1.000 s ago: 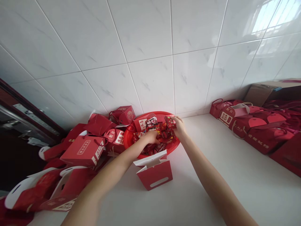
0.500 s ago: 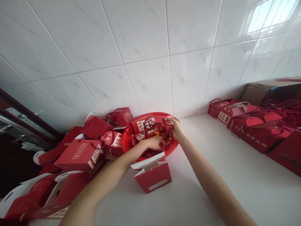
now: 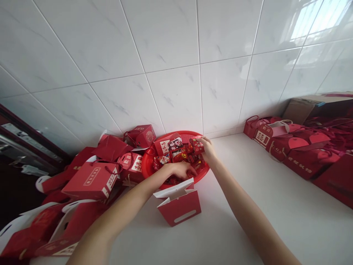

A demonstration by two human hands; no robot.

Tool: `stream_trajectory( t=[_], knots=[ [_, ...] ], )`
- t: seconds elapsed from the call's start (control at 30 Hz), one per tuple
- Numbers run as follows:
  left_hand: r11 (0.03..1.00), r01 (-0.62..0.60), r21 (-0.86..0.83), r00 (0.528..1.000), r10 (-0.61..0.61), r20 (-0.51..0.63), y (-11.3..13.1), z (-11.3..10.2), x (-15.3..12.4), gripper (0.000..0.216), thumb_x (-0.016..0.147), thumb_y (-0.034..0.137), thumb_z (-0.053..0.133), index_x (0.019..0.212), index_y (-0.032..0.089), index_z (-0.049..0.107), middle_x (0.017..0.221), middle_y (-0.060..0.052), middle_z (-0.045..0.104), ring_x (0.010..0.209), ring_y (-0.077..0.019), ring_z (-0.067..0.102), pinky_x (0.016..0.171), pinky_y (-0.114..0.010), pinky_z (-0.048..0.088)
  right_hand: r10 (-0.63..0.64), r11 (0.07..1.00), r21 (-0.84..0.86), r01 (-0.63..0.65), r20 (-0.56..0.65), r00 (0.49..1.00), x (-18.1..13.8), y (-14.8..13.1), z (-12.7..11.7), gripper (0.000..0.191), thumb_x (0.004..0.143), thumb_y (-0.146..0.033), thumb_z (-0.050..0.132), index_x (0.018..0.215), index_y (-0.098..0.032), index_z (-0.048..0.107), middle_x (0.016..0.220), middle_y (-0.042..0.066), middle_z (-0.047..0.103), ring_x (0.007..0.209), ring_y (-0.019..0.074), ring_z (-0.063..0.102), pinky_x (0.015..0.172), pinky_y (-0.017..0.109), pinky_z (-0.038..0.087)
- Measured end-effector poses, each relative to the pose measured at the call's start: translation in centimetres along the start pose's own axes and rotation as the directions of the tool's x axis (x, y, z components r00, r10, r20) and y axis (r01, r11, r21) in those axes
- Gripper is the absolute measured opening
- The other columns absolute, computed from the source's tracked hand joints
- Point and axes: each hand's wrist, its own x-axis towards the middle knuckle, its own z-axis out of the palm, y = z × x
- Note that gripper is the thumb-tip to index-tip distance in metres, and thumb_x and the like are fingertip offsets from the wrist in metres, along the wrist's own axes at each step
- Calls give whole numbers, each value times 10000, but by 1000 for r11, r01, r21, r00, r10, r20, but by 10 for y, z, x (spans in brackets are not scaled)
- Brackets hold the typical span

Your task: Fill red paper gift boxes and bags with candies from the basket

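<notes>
A red plastic basket full of red-wrapped sweets and printed packets stands against the wall. Inside it, at the near side, my left hand reaches down among the sweets with its fingers apart and slightly bent; the fingertips are partly hidden. At the basket's right rim, my right hand grips a small red printed packet between thumb and fingers. Just in front of the basket an open red gift box with a white inside stands upright, near my left wrist.
Red gift boxes are heaped on the left of the white counter. More red boxes stand in rows at the right by a cardboard box. A tiled wall rises behind.
My left hand has loosened from a closed shape and its fingers now spread slightly lower among the sweets. My right hand keeps the packet in the same place.
</notes>
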Motion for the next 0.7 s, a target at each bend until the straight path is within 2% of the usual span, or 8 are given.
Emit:
stream_trajectory(
  t=[0.1, 0.2, 0.3, 0.37, 0.43, 0.53, 0.7],
  knots=[
    [998, 3, 63, 999, 0, -35, 2, 1, 0, 180, 625, 129, 639, 740, 227, 738, 667, 3, 687, 648, -190, 601, 618, -270, 443, 5, 1000, 19, -5, -1, 1000, 0, 0, 1, 178, 531, -254, 768, 645, -216, 637, 668, -36, 685, 610, 147, 613, 539, 252, 475],
    [989, 55, 137, 980, -27, -197, -2, -3, 2, 99, 715, 190, 604, 709, 192, 703, 682, -27, 677, 639, -195, 594, 625, -285, 434, -13, 1000, 20, 13, 13, 1000, -1, -1, 1, 182, 523, -264, 767, 642, -217, 638, 662, -34, 681, 615, 147, 609, 531, 245, 469],
    [995, 96, -9, 904, -91, -418, -13, -10, 3, 142, 770, 209, 556, 746, 175, 692, 738, -39, 699, 707, -201, 626, 688, -285, 452, -25, 1000, 13, 25, 6, 1000, -2, -2, 1, 191, 510, -276, 765, 630, -218, 628, 635, -40, 666, 596, 145, 597, 516, 243, 453],
    [981, 90, -171, 858, -163, -488, -20, -14, 3, 149, 777, 240, 566, 772, 163, 694, 768, -41, 716, 740, -202, 636, 718, -285, 464, -22, 1000, 17, 22, 5, 1000, -3, -3, 2, 201, 507, -280, 768, 620, -218, 614, 622, -44, 660, 582, 142, 591, 509, 243, 444],
    [945, 72, -318, 837, -230, -496, -27, -16, 2, 169, 772, 284, 602, 794, 149, 700, 762, -40, 720, 729, -198, 630, 704, -285, 470, -16, 999, 29, 15, 6, 1000, -3, -4, 2, 203, 505, -276, 770, 615, -219, 608, 610, -48, 655, 565, 137, 581, 499, 243, 440],
    [873, 27, -487, 831, -291, -475, -31, -18, 3, 235, 751, 340, 684, 858, 134, 718, 752, -40, 722, 694, -193, 620, 662, -285, 470, -15, 999, 46, 15, -8, 1000, -4, -5, 3, 187, 502, -256, 763, 605, -216, 613, 590, -52, 645, 547, 130, 568, 500, 242, 447],
    [809, -57, -585, 813, -302, -497, -33, -19, 4, 344, 696, 393, 791, 906, 126, 743, 780, -52, 740, 743, -213, 650, 740, -320, 497, -11, 998, 55, 12, -27, 1000, -4, -6, 5, 167, 509, -239, 750, 599, -216, 612, 592, -50, 651, 565, 141, 585, 519, 252, 458]
  ],
)
